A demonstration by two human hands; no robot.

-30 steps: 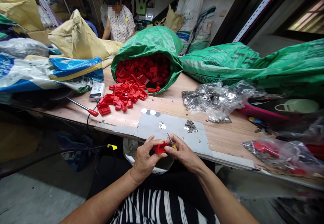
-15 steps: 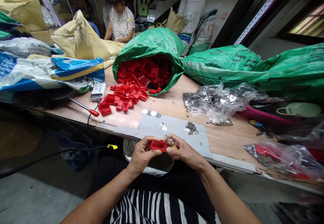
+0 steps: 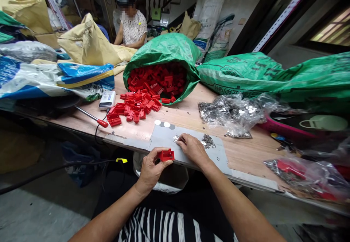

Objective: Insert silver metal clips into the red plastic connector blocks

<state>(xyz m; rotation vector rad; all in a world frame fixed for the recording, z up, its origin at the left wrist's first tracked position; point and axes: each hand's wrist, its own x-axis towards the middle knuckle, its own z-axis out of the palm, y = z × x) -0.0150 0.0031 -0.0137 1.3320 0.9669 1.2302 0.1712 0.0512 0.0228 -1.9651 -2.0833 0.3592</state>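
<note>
My left hand (image 3: pixel 151 167) pinches a small red plastic housing (image 3: pixel 167 155) at the table's front edge, its open side facing up and small metal bits showing inside. My right hand (image 3: pixel 193 148) reaches over the grey mat (image 3: pixel 188 158), fingers closed on what look like tweezers (image 3: pixel 179 137), mostly hidden by the fingers. Their tip is at a small pile of shiny metal pieces (image 3: pixel 175 139). Right of that hand lies a pile of darker small metal parts (image 3: pixel 209 141).
A green sack (image 3: pixel 166 48) spills red housings (image 3: pixel 133 107) onto the table. Clear bags of metal parts (image 3: pixel 232 112) lie to the right. A red-handled tool (image 3: pixel 101 122) and a white device (image 3: pixel 107 99) sit left. Another person (image 3: pixel 132 25) sits across the table.
My right hand has moved from the red housing forward to the shiny pile, taking the tweezers with it. My left hand still holds the housing, now turned a little.
</note>
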